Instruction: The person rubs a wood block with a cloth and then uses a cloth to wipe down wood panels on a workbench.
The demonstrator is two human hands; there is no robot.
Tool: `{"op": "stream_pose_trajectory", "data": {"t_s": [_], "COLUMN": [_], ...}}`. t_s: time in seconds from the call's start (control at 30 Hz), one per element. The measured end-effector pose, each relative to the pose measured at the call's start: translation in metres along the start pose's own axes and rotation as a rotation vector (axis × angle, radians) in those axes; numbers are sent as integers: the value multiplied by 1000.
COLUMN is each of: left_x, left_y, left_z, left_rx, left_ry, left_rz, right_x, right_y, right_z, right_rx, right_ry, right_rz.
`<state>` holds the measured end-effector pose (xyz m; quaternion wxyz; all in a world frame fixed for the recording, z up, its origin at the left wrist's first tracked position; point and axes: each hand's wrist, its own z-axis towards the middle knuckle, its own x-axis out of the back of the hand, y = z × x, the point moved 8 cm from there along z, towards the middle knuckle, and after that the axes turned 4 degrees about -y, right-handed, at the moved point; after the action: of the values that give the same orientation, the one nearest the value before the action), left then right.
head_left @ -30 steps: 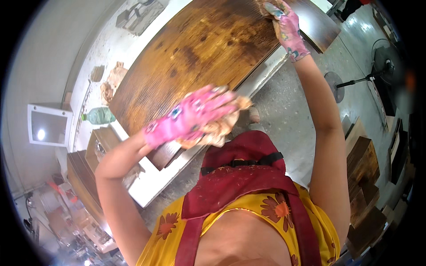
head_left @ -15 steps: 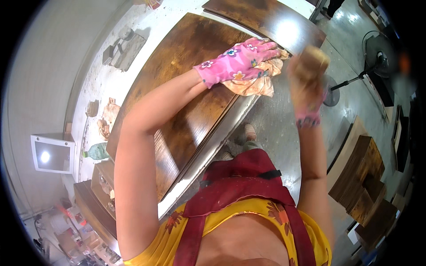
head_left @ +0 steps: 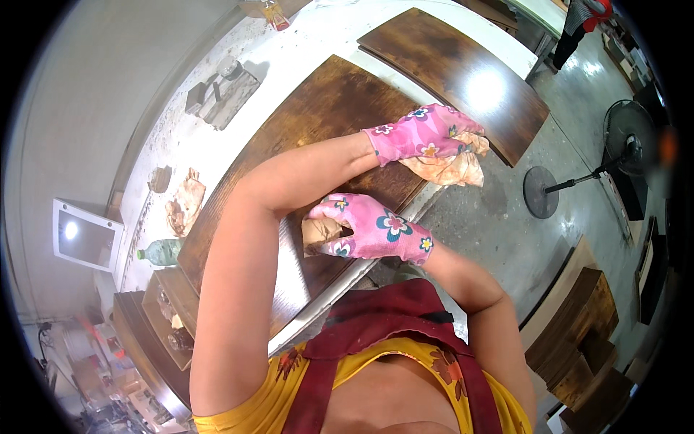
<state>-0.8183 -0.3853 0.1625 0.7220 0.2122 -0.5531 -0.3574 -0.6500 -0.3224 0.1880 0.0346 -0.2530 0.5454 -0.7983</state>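
Observation:
A long dark-stained wooden board point(head_left: 318, 108) lies on a white workbench point(head_left: 303, 43). My left hand point(head_left: 423, 134), in a pink flowered glove, reaches across to the board's right edge and presses a crumpled orange-brown rag point(head_left: 452, 170) against it. My right hand point(head_left: 372, 230), in a matching glove, rests on the board nearer my body, under the left forearm, and grips a small brown pad point(head_left: 319, 233). My arms are crossed.
A second stained board point(head_left: 463, 72) lies beyond. Crumpled rags point(head_left: 184, 206) and a plastic bottle point(head_left: 163, 252) sit on the bench's left side. A floor fan point(head_left: 622, 145) and stacked wooden boxes point(head_left: 578, 325) stand on the right. Another person point(head_left: 585, 18) stands far away.
My left hand with the rag slid along the board toward its far right edge. My right hand came down from the far end and now sits on the board near my body.

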Motion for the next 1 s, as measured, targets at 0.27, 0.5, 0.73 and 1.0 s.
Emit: {"op": "stream_pose_trajectory", "data": {"t_s": [0.27, 0.5, 0.73, 1.0], "left_x": [23, 127, 189, 42], "left_y": [-59, -103, -129, -55], "left_z": [-16, -76, -119, -24], "left_rx": [150, 292, 477, 221], "left_ry": [228, 309, 522, 105], "left_rz": [-687, 327, 60, -743], "right_x": [5, 8, 8, 9], "right_y": [8, 2, 8, 7], "right_z": [-2, -2, -3, -3], "right_rx": [2, -28, -83, -29], "right_ry": [71, 82, 72, 63], "right_rz": [-25, -28, -38, 76]}}
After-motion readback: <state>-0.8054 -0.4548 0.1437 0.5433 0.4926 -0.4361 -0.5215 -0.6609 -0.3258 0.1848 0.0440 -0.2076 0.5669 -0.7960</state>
